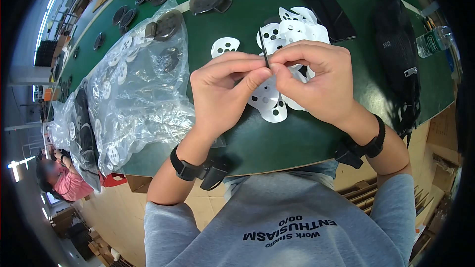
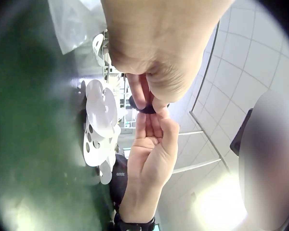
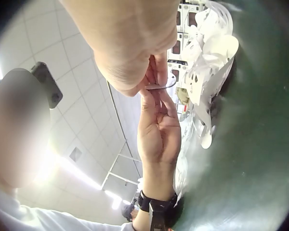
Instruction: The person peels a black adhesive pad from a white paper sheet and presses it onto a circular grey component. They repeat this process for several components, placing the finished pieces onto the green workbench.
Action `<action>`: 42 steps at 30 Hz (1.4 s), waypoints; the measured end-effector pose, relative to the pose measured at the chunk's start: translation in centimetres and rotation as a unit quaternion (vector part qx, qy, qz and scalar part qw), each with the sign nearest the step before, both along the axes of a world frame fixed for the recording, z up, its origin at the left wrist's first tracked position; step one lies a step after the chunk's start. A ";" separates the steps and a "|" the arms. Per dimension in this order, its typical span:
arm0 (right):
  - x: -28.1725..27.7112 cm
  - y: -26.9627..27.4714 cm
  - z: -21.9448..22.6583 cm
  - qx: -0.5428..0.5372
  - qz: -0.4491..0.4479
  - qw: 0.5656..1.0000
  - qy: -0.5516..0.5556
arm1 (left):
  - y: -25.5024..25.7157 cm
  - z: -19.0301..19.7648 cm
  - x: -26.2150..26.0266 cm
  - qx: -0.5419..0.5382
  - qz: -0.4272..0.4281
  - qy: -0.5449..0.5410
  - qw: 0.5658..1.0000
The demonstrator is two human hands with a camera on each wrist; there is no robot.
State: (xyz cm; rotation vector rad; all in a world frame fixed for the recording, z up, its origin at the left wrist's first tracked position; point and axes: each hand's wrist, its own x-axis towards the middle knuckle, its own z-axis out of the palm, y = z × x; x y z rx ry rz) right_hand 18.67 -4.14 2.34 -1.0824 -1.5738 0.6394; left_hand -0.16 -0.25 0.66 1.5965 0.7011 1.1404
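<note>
Between the fingertips of both hands, a thin curved pad stands nearly edge-on in the head view. Its side in the left wrist view is black, while the right wrist view shows a whitish face. My left hand pinches it between thumb and fingers from one side. From the other side my right hand pinches it too, the two thumbs close together. Below and behind the hands lies a loose pile of white rounded sheets with holes. One separate white sheet lies left of the pile.
A clear plastic bag holding similar pieces covers the left of the green table. Dark round parts sit along the back. To the right are a black pouch, a black bag and a water bottle. Another person is at far left.
</note>
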 end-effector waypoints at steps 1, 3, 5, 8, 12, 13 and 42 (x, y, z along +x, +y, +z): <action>0.0 0.0 0.0 0.003 -0.004 1.000 -0.007 | -0.1 0.0 0.0 0.001 -0.005 0.005 1.000; 0.0 0.2 -0.1 0.021 -0.017 1.000 -0.012 | -0.2 0.1 -0.1 0.010 -0.008 0.021 1.000; 0.0 0.6 -0.6 0.052 -0.036 0.998 -0.010 | -0.3 0.2 0.0 0.024 -0.006 0.044 0.999; 0.2 0.6 -0.5 0.041 -0.029 0.999 -0.002 | -0.4 0.2 0.1 0.012 -0.022 0.027 0.999; -0.1 0.8 -0.7 0.019 -0.002 0.997 0.079 | 0.0 0.0 0.0 0.007 -0.019 -0.004 1.000; -0.1 0.8 -0.7 0.021 0.000 0.997 0.078 | -0.1 0.0 0.0 0.007 -0.016 -0.005 1.000; 2.2 1.9 0.6 0.122 -0.043 0.991 -0.040 | 1.6 1.6 -1.2 -0.282 0.022 -0.212 0.935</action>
